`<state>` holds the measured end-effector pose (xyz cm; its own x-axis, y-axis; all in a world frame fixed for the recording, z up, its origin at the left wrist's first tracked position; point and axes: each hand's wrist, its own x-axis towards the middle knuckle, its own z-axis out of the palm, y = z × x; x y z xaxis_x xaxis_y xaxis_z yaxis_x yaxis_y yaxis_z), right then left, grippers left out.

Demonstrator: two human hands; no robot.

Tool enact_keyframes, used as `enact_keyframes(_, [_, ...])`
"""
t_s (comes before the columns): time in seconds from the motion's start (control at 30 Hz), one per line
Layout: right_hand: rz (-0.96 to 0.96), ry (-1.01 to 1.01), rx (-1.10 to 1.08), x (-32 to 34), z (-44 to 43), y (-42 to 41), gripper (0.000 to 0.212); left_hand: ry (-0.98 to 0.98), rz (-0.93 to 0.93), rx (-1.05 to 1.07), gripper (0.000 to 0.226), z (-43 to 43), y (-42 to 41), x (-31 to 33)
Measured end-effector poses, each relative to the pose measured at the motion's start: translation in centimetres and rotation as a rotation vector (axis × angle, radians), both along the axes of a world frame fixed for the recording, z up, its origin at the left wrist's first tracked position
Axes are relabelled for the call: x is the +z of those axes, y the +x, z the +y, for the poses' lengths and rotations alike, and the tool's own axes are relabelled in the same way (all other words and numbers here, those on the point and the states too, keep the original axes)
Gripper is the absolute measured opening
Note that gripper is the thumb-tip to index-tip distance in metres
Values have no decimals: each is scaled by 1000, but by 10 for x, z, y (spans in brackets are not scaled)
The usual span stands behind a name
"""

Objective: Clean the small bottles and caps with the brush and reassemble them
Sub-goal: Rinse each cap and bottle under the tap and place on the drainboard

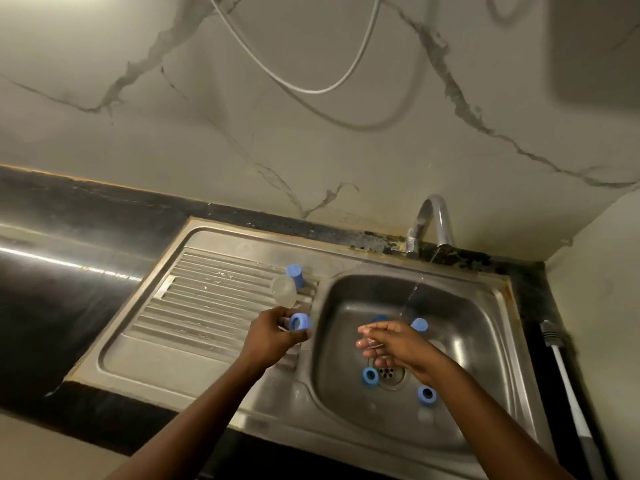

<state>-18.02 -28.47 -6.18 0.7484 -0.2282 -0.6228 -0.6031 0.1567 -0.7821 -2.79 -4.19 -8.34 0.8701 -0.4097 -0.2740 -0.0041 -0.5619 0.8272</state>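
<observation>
My left hand (273,332) grips a small clear bottle with a blue cap (299,322) over the drainboard's right edge. My right hand (391,342) is over the basin with fingers stretched out under a thin water stream (412,296); whether it holds anything I cannot tell. Another capped clear bottle (289,284) lies on the drainboard. Two loose blue caps (370,375) (426,394) lie near the drain, and two more blue pieces (419,324) (379,318) show behind my right hand. A brush (568,389) with a white handle lies on the counter right of the sink.
The steel sink (346,441) is set in a dark counter in a corner. The tap (431,223) stands at the back and is running. A marbled wall rises behind, with a hose hanging on it. The ribbed drainboard (207,306) lies to the left.
</observation>
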Motion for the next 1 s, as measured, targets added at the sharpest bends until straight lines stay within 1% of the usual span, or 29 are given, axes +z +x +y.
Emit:
enact_keyframes(0.13, [19,-1,13,-8,10,1,24,90,-68,54,30,19,13,-10])
enact_keyframes(0.33, [67,6,-31,-18,16,0,23,188,-120,52,27,20,30,-25])
enact_keyframes(0.5, [89,-47,-9,-29,11,-3,22,232,-104,28,34,18,37,-35])
enact_keyframes(0.6, [106,-106,0,-29,14,-5,20,245,-127,2,40,20,40,-43])
enact_keyframes(0.7, [126,-238,94,-38,18,-9,15,228,-145,0,47,23,40,-47])
enact_keyframes(0.83, [169,-400,263,-63,27,-11,20,193,-176,55,81,26,32,-36])
enact_keyframes(0.87, [176,-436,304,-70,29,-11,24,186,-171,67,85,28,29,-33])
enact_keyframes(0.93, [198,-496,427,-81,35,-6,31,174,-180,75,82,33,23,-27])
enact_keyframes(1.0, [244,-522,558,-93,42,-1,39,165,-194,79,71,37,17,-20])
